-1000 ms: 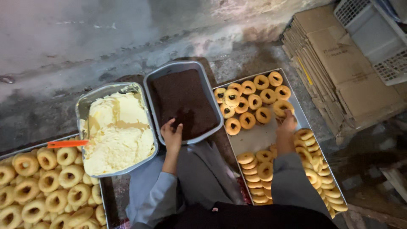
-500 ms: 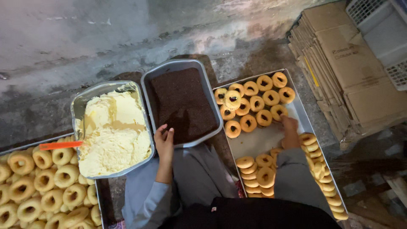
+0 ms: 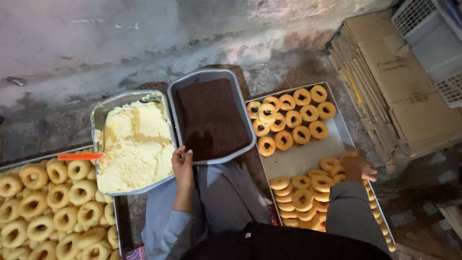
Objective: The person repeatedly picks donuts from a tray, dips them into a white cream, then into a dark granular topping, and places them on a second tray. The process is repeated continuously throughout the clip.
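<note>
My left hand (image 3: 183,167) rests with curled fingers against the near rim of a grey tray (image 3: 208,74) filled with dark brown crumbs. I cannot see anything in it. My right hand (image 3: 358,166) lies with fingers spread on plain ring pastries (image 3: 303,198) piled at the near end of a long metal tray (image 3: 308,156). At that tray's far end sit several ring pastries with dark filling in their holes (image 3: 288,118). A metal pan of pale yellow cream (image 3: 134,144) stands left of the dark tray.
An orange-handled tool (image 3: 79,156) lies on the cream pan's left rim. Another tray of plain rings (image 3: 43,207) fills the lower left. Flattened cardboard boxes (image 3: 399,82) and white plastic crates (image 3: 433,33) are stacked at the right. A rough concrete wall runs along the back.
My right hand has drawn back from the filled rings at the far end to the plain rings near me. My left hand has pulled out of the dark crumbs to the tray's near rim.
</note>
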